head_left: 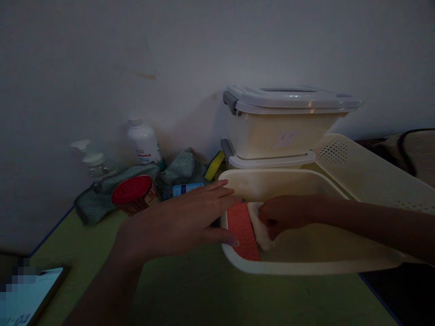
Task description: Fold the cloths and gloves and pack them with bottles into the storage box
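Well, left hand [181,224]: I see fingers loosely spread at the cream plastic tub [306,268], thumb parted
Right hand [287,213]: fingers curled, clamped on white cloth [261,234]
White cloth: under the right fingertips, inside the tub
Red cloth [242,226]: between both hands' fingers

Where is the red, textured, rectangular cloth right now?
In the head view, the red textured cloth lies inside the cream plastic basin, at its left end, just left of the soft white cloth at the right hand.
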`<state>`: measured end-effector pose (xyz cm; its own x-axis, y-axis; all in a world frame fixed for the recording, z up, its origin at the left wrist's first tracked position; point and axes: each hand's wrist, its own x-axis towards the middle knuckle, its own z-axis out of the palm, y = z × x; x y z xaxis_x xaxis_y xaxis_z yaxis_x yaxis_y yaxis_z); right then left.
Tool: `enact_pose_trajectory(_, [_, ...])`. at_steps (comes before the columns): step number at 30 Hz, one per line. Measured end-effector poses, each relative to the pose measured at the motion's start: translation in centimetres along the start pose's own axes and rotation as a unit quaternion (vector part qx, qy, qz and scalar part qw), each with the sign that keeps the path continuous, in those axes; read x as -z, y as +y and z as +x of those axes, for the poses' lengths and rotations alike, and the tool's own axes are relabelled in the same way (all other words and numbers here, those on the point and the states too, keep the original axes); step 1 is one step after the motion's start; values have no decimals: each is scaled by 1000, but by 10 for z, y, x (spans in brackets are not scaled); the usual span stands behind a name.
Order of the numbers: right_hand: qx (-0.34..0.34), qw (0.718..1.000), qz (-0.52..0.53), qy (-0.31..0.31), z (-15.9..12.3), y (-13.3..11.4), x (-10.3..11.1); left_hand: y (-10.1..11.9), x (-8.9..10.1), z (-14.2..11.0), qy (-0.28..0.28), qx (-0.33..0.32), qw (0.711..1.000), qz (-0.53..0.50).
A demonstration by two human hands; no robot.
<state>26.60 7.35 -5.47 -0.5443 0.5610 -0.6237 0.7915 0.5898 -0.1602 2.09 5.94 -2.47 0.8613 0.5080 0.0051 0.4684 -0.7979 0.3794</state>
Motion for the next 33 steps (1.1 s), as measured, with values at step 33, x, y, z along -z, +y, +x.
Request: enact_pose_trajectory(33, [-50,997,62,0,-21,-7,19,1,1,0,18,-31,999,4])
